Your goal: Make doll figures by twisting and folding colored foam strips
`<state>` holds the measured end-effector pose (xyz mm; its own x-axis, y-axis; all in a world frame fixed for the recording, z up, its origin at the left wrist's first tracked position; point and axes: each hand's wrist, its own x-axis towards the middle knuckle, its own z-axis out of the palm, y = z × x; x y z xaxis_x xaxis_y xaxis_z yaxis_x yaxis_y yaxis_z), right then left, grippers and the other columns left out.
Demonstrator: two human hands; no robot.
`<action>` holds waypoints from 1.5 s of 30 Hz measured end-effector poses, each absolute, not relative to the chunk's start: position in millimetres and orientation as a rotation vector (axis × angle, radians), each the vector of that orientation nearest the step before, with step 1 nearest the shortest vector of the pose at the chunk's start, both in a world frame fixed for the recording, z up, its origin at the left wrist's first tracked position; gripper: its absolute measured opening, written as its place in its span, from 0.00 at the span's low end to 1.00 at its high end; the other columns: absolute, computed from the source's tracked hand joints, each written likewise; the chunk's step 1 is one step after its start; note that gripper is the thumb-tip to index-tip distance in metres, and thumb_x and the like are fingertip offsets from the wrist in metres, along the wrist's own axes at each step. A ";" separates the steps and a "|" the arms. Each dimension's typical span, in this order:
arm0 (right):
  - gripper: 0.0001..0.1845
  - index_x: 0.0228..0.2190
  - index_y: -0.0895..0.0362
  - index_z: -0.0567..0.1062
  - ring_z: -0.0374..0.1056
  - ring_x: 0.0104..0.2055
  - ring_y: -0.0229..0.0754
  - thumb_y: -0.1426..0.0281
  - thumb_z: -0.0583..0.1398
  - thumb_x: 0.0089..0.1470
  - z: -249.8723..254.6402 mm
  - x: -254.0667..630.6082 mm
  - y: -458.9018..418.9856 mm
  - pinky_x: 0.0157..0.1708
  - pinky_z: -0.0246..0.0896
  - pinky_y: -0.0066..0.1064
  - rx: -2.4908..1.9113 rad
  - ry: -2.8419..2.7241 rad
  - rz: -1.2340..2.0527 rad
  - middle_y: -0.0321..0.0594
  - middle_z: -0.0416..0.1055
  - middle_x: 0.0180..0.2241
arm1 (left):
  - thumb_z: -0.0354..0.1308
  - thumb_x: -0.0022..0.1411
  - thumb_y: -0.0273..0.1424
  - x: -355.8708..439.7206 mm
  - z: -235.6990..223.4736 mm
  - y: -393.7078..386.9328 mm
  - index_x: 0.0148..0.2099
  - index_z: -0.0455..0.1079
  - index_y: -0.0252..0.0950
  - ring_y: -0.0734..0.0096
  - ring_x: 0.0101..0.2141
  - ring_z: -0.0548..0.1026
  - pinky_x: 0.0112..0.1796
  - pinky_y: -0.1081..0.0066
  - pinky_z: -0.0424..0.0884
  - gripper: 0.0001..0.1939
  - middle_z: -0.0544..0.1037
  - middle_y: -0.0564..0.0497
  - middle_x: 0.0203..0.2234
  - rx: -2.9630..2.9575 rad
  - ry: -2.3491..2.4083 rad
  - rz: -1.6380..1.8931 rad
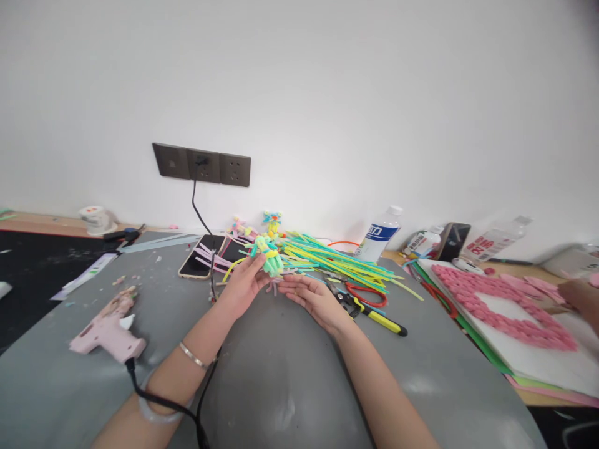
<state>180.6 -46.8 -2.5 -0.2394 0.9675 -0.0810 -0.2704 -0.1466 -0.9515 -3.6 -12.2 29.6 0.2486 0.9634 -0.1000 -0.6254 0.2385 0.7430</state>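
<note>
My left hand (246,284) is closed on a small figure of twisted pipe cleaners (269,255), mostly light green with a yellow band, held upright above the mat. Close to its right side, my right hand (311,299) lies with its fingers stretched out and together, palm toward the figure; its fingertips are near the figure's lower end, and I cannot tell whether they touch. Behind the hands lies a loose pile of yellow, green and blue pipe cleaners (337,259). Lilac ones (210,259) lie to the left.
A pink glue gun (110,333) rests at left, its black cord passing my left forearm. Yellow-handled pliers (381,318) and red-handled scissors (372,294) lie right of my hands. Behind stand a water bottle (380,234) and another figure (272,223). A phone (199,259) lies left. Another person's hand (583,299) is far right.
</note>
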 end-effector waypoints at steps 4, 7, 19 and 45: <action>0.21 0.44 0.54 0.77 0.72 0.53 0.46 0.63 0.69 0.47 -0.6 180.4 -48.7 0.56 0.62 0.39 -0.940 -1.129 1.572 0.47 0.77 0.49 | 0.68 0.56 0.30 -3.3 29.8 -12.4 0.41 0.76 0.33 0.74 0.32 0.79 0.33 0.76 0.77 0.10 0.82 0.50 0.34 0.652 0.632 1.192; 0.21 0.46 0.53 0.76 0.72 0.54 0.47 0.61 0.67 0.50 0.7 178.7 -50.9 0.56 0.61 0.40 -0.944 -1.196 1.586 0.47 0.76 0.51 | 0.68 0.56 0.30 -3.5 29.5 -12.5 0.41 0.76 0.33 0.74 0.31 0.79 0.32 0.76 0.77 0.10 0.82 0.50 0.34 0.653 0.636 1.195; 0.17 0.34 0.56 0.77 0.69 0.33 0.42 0.55 0.63 0.53 2.4 187.9 -47.7 0.36 0.64 0.33 -1.172 -1.658 1.155 0.40 0.75 0.32 | 0.69 0.55 0.31 -3.4 30.2 -12.6 0.41 0.76 0.33 0.73 0.32 0.79 0.34 0.75 0.76 0.11 0.82 0.49 0.34 0.657 0.636 1.191; 0.16 0.27 0.57 0.73 0.68 0.24 0.37 0.59 0.69 0.45 9.2 192.6 -50.3 0.24 0.60 0.27 -1.094 -1.388 1.286 0.35 0.72 0.24 | 0.70 0.52 0.31 -2.3 25.6 -11.8 0.40 0.76 0.33 0.74 0.33 0.78 0.34 0.75 0.75 0.13 0.82 0.49 0.36 0.697 0.610 1.186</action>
<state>192.6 -50.3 9.2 -0.1819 0.9818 0.0544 0.0210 0.0591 -0.9980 -2.3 -11.8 25.6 0.2667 0.9617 -0.0636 -0.6113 0.2199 0.7603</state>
